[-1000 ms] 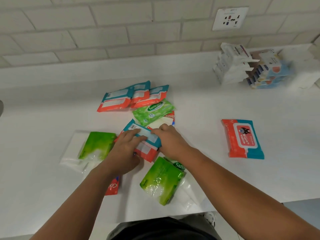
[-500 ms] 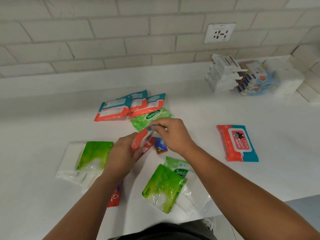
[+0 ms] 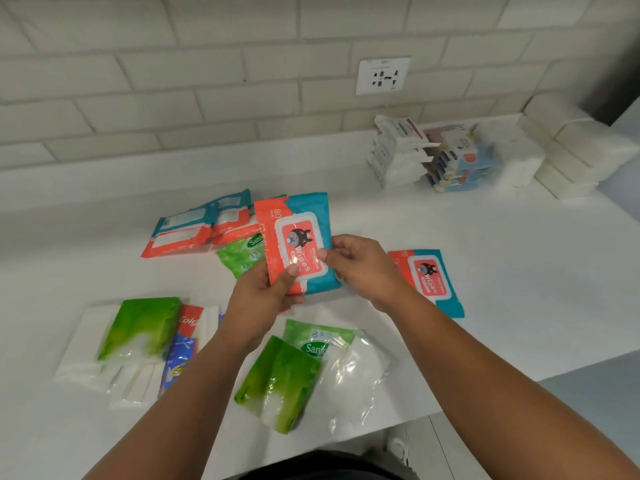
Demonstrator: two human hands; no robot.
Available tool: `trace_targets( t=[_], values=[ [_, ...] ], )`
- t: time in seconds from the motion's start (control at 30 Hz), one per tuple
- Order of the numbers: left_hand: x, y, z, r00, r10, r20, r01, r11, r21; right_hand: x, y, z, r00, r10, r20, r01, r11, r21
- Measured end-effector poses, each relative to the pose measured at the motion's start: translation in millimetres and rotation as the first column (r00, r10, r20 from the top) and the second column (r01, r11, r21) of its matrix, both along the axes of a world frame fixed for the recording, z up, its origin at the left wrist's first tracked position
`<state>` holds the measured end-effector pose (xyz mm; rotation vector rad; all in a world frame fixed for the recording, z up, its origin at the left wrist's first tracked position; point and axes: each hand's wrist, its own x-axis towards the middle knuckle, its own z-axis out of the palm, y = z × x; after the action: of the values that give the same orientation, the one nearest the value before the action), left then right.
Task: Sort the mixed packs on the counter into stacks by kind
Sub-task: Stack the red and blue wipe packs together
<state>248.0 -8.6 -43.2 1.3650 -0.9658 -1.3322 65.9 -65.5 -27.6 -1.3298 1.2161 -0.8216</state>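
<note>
Head view: a white surface [image 3: 519,323] meets a tiled wall [image 3: 207,64] carrying a socket [image 3: 383,76]. Both forearms reach forward. The left hand [image 3: 263,299] grips the lower edge of an orange-and-blue wipes pack [image 3: 298,233], which is raised above the surface. The right hand [image 3: 360,268] pinches its right side. The lid reads "Wipes". A matching pack [image 3: 429,278] lies flat to the right.

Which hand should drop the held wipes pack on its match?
Right. The matching pack lies flat on the counter just right of the right hand, which pinches the held pack by its right edge. The left hand grips its lower left corner, farther away, and would likely have to cross.
</note>
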Motion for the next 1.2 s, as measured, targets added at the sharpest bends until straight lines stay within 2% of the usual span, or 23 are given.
trace_targets(
  t=[0.07,0.17,0.4,0.7,0.83,0.97,1.07,1.2],
  values=[
    [-19,-3,-1,0.989,-0.108,-0.101,0.111,0.994,0.022,-20,5,-6,1.000,-0.021,0.012,0.020,0.999,0.030],
    [-47,-9,-2,0.974,-0.209,-0.090,0.214,0.976,0.042,-52,10,-11,0.997,-0.051,-0.050,0.054,0.997,0.053],
    [-126,-19,-9,0.967,-0.248,0.065,0.241,0.965,0.103,-126,15,-14,0.988,-0.082,-0.129,0.090,0.995,0.053],
    [-196,-28,-22,0.955,-0.296,-0.004,0.279,0.897,0.342,-193,16,-27,0.978,-0.079,-0.191,0.116,0.975,0.190],
    [-210,-30,-32,0.939,-0.339,0.053,0.283,0.853,0.438,-206,14,-36,0.942,-0.021,-0.335,0.087,0.979,0.185],
    [-217,-31,-33,0.913,-0.358,0.194,0.244,0.862,0.444,-212,9,-48,0.888,-0.013,-0.460,0.079,0.989,0.123],
    [-215,-33,-35,0.845,-0.407,0.348,0.220,0.856,0.467,-213,7,-52,0.813,-0.011,-0.582,0.060,0.996,0.065],
    [-205,-39,-33,0.620,-0.534,0.574,0.237,0.825,0.512,-212,5,-55,0.754,-0.010,-0.657,0.038,0.999,0.028]
  ],
)
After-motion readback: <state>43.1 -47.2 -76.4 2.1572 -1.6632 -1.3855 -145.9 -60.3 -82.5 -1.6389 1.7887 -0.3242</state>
